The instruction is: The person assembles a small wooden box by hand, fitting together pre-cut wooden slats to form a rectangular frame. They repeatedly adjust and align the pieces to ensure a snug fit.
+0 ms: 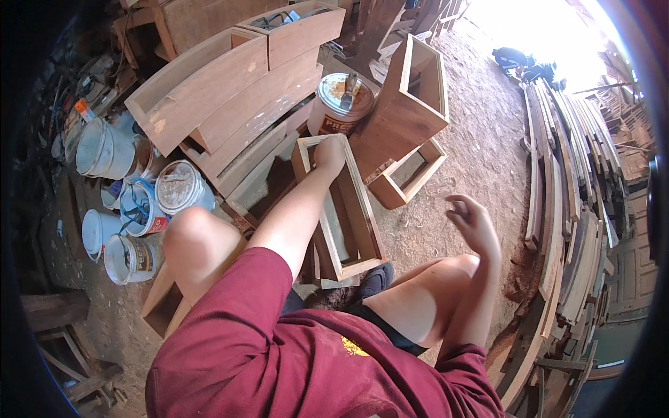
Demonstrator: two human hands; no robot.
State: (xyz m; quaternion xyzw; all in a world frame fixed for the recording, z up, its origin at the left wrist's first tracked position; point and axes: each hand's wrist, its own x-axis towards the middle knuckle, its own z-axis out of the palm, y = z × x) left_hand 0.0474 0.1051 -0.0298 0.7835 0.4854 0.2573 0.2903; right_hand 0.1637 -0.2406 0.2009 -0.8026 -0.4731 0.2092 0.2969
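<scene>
A long, narrow, open wooden box [364,267] stands between my knees, reaching away from me. My left hand [329,155] is closed at its far end, inside the rim; its fingertips are hidden, so I cannot make out what they hold. Out to the right, above my right knee, my right hand [475,224] hangs in the air with bent fingers apart and nothing in it. Just beyond the box sits a lidded paint bucket [333,124] with a brush [348,92] lying on top. A taller wooden box [401,122] rises to the right of the bucket, beside a smaller wooden box [389,194].
Stacked wooden boxes [209,87] fill the far left. Several buckets, one of them a white bucket [129,259], crowd the floor by my left knee. Long planks [554,202] lie piled along the right. Another wooden box [164,301] is beside my left leg.
</scene>
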